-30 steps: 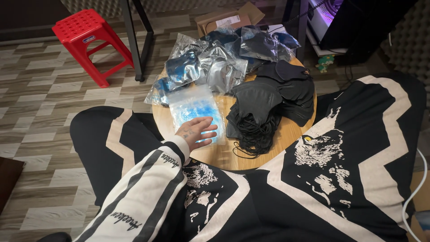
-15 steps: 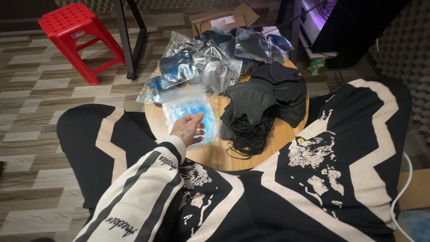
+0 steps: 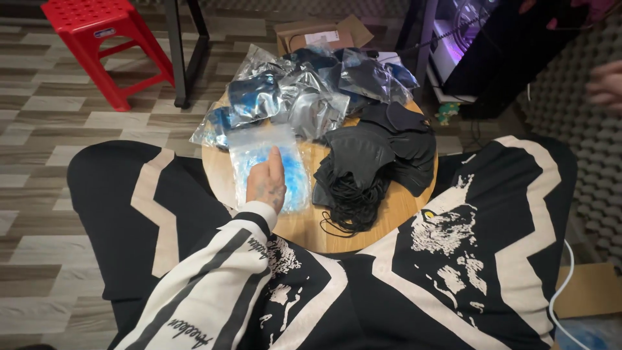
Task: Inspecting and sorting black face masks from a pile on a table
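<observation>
A: Item one, the left hand [image 3: 267, 184]: how is it lying?

B: It is resting flat, fingers together and pointing away, palm down on a clear plastic bag of pale blue masks [image 3: 269, 163]. It is pressing the bag, not gripping it; the fingers are not curling around anything.

A: Where is that bag sitting?

B: On the near left part of a small round wooden table [image 3: 389, 214], just beside a loose heap of black face masks with dangling ear loops [image 3: 370, 170].

A: Item two, behind those?

B: A pile of crinkled clear and silvery plastic packets holding dark masks [image 3: 304, 91] is covering the far side of the table, touching the blue bag's far edge.

A: The right hand?

B: Not showing. Another person's hand [image 3: 606, 84] is showing at the right edge, well apart from the table.

A: Surroundings?

B: A red plastic stool [image 3: 107, 39] is standing far left on the wood-pattern floor; an open brown cardboard box [image 3: 321, 35] is lying beyond the table.
</observation>
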